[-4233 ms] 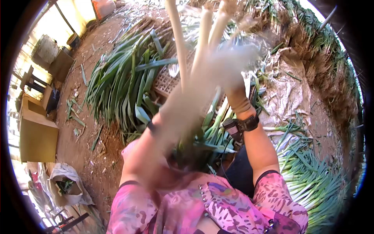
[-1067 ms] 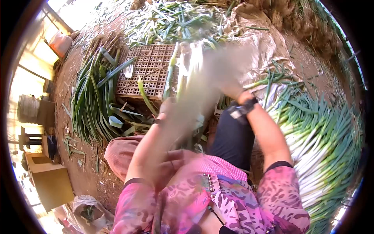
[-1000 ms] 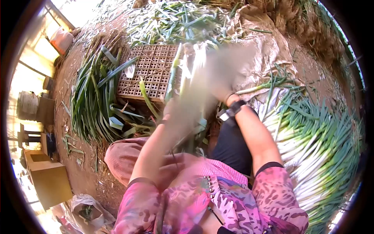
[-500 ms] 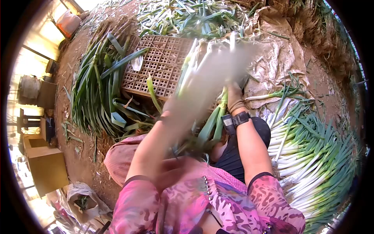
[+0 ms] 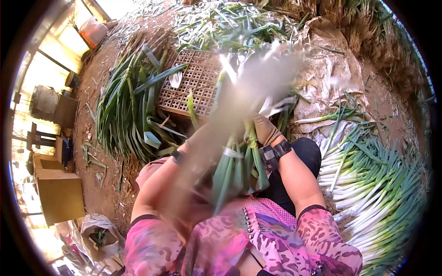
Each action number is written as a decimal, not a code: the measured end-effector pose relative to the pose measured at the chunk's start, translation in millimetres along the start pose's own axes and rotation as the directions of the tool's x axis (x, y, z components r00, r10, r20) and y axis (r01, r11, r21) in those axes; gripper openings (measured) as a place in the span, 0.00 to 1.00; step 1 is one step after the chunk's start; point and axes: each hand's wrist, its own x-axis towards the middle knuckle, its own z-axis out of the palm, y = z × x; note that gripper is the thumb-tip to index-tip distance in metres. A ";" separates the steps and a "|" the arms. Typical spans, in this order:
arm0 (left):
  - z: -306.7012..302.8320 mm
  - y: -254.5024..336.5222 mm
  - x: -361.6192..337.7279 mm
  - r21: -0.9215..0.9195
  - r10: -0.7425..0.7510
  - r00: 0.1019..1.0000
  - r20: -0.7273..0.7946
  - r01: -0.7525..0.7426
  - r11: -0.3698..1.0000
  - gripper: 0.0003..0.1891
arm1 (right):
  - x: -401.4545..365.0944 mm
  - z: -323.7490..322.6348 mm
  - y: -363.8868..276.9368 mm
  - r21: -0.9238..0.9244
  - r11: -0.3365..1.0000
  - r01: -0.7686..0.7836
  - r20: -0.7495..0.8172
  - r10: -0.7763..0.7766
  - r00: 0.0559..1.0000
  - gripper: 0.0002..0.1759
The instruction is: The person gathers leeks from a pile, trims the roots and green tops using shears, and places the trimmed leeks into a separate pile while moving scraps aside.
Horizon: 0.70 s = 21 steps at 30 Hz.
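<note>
A bundle of large green onions [image 5: 225,177] lies over my lap, green leaves towards me, with a pale band around the stalks. My gloved right hand [image 5: 264,130] is closed around green stalks on the bundle's right side; its fingertips are mostly hidden. My left hand [image 5: 194,139] is at the bundle's left, largely covered by a blurred grey-brown streak across the view, so its fingers cannot be made out. White stem ends [image 5: 230,69] point away from me, partly behind the same blur.
A brown plastic crate [image 5: 191,76] stands ahead, beside a heap of leafy green onions [image 5: 131,101]. Cleaned green onions [image 5: 368,188] lie in rows at the right. Trimmings [image 5: 225,27] and a crumpled sheet [image 5: 329,69] lie further off. A yellow box [image 5: 57,188] stands left.
Both hands have come closer to my body with the bundle. Its banded leaves now show more plainly over my lap. The camera view has shifted slightly.
</note>
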 end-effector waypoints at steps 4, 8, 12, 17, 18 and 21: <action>2.0 -0.3 6.7 0.332 0.571 0.819 -0.052 -0.525 0.784 0.16 | 12.5 0.5 14.8 -0.019 0.988 0.153 0.008 -0.153 0.988 0.15; 4.9 30.9 -9.7 0.541 0.714 0.699 0.027 -0.611 0.578 0.15 | 9.7 18.6 -10.7 -0.267 0.957 0.114 -0.118 -0.149 0.982 0.12; -39.8 8.7 35.8 0.192 0.439 0.879 -0.186 -0.405 0.894 0.28 | 40.0 49.6 22.9 -0.830 0.483 0.278 -0.024 -0.529 0.848 0.18; -25.5 67.4 -14.2 0.225 0.409 0.908 -0.094 -0.380 0.897 0.38 | 48.8 94.7 53.6 -0.954 0.296 0.058 -0.064 -0.388 0.920 0.21; -27.4 74.0 -21.8 0.250 0.415 0.906 -0.080 -0.385 0.888 0.38 | 48.3 98.7 61.9 -0.973 0.219 0.075 -0.017 -0.390 0.921 0.20; -34.0 66.6 -28.1 0.343 0.413 0.889 -0.200 -0.331 0.879 0.31 | 33.1 118.5 54.0 -0.971 -0.141 0.191 0.221 -0.242 0.945 0.16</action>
